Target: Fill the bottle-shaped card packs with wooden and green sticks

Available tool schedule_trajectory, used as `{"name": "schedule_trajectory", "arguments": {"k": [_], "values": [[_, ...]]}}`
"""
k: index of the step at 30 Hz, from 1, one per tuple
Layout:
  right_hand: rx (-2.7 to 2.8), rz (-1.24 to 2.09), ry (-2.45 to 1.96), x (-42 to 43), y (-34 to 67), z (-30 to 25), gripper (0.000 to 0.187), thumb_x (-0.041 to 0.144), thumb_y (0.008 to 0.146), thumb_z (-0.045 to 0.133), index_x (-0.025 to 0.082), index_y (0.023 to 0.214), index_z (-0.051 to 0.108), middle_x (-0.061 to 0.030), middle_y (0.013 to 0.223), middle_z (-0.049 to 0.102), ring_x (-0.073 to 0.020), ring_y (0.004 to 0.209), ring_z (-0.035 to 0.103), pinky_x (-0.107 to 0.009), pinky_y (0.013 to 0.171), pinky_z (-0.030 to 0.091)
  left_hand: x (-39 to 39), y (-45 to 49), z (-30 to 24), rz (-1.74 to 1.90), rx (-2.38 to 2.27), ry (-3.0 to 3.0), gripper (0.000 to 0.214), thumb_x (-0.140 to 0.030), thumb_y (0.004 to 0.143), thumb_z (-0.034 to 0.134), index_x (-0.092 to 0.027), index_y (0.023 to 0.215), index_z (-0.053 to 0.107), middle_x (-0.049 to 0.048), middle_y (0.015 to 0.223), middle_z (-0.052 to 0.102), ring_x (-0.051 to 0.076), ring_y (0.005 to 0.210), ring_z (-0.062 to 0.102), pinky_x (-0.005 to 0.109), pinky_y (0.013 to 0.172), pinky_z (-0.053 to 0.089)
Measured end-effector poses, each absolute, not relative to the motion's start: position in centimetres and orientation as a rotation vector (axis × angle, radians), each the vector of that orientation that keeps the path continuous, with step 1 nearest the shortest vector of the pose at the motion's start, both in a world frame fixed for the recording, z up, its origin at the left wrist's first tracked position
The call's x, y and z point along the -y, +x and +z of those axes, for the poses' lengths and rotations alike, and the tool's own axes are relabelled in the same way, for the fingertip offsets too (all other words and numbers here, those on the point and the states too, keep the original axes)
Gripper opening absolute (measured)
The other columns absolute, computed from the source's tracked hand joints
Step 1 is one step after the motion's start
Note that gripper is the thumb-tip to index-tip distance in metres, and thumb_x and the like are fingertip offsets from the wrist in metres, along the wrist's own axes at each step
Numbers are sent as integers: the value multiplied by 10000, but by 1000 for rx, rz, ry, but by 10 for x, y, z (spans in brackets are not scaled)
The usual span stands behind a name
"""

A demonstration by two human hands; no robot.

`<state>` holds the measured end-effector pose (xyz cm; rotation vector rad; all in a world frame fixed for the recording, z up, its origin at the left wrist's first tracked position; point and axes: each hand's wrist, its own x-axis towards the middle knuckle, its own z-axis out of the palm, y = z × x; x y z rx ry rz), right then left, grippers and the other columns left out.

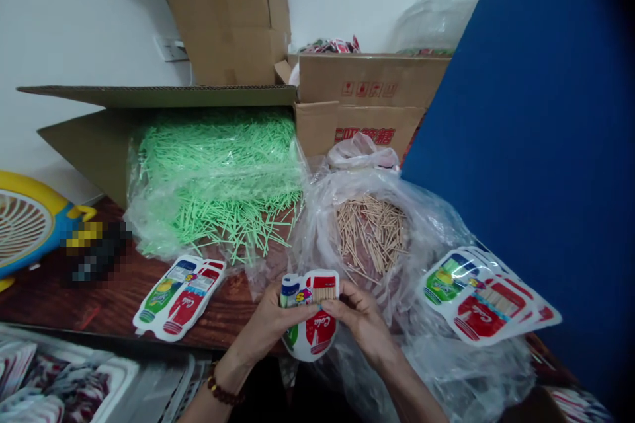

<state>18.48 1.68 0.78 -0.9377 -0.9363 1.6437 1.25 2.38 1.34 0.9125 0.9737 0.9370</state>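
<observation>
At the table's front edge my left hand (270, 317) and my right hand (360, 317) both grip a red, green and white cola packet (322, 337), one from each side. Thin brown sticks show in the upper window of its red half, and both thumbs press across the front. Behind it, a clear plastic bag (322, 211) lies open around a heap of brown sticks (372, 231). Left of that, light green sticks (223, 165) spill from another clear bag. Similar packets (179, 297) lie to the left, and a stack of filled packets (489, 297) to the right.
An open cardboard box (84, 152) stands behind the green sticks, with more boxes (228, 13) at the back. A blue panel (536, 145) bounds the right side. A yellow and blue fan (30, 225) is at far left; a white crate (119, 383) of packets sits below.
</observation>
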Motion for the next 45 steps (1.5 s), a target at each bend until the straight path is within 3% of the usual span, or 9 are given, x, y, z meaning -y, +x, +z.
{"name": "schedule_trajectory", "arguments": {"k": [8, 22, 29, 34, 40, 45], "values": [[893, 1552, -991, -15, 196, 1, 224, 347, 646, 792, 162, 711, 684, 18, 630, 659, -143, 616, 601, -249, 623, 467, -26, 27, 9, 955, -957, 944, 172, -237, 691, 783, -129, 809, 718, 23, 719, 736, 158, 640, 647, 246, 634, 501], [1048, 1375, -986, -10, 217, 0, 190, 364, 814, 648, 178, 779, 622, 19, 728, 621, -129, 683, 554, -219, 632, 429, -32, 42, 15, 965, -1007, 965, 202, -237, 669, 801, -129, 809, 702, 39, 749, 754, 169, 657, 664, 255, 642, 522], [970, 1577, -858, -16, 225, 9, 224, 319, 739, 728, 204, 927, 689, 0, 837, 712, -155, 733, 640, -274, 711, 497, -38, 53, 23, 854, -944, 1108, 138, -230, 695, 783, -133, 773, 722, 5, 721, 736, 122, 627, 629, 204, 612, 504], [1015, 1333, -1007, -19, 235, 8, 193, 320, 746, 715, 193, 890, 740, -27, 835, 734, -188, 740, 659, -290, 694, 518, -47, 59, 25, 818, -997, 1139, 184, -239, 689, 789, -155, 834, 715, -8, 771, 740, 117, 646, 631, 191, 610, 505], [1141, 938, -1272, -2, 278, 19, 132, 316, 773, 690, 216, 842, 742, -7, 789, 699, -174, 733, 627, -270, 678, 502, -56, 70, 20, 758, -897, 1256, 223, -252, 780, 707, -192, 994, 699, 34, 985, 731, 177, 886, 649, 272, 824, 505], [883, 647, -1420, 15, 349, 11, 199, 327, 710, 736, 213, 873, 735, -32, 900, 730, -215, 832, 658, -329, 774, 517, -53, 86, 21, 711, -845, 1372, 280, -268, 824, 638, -209, 1097, 657, 51, 989, 706, 195, 922, 643, 299, 848, 489]]}}
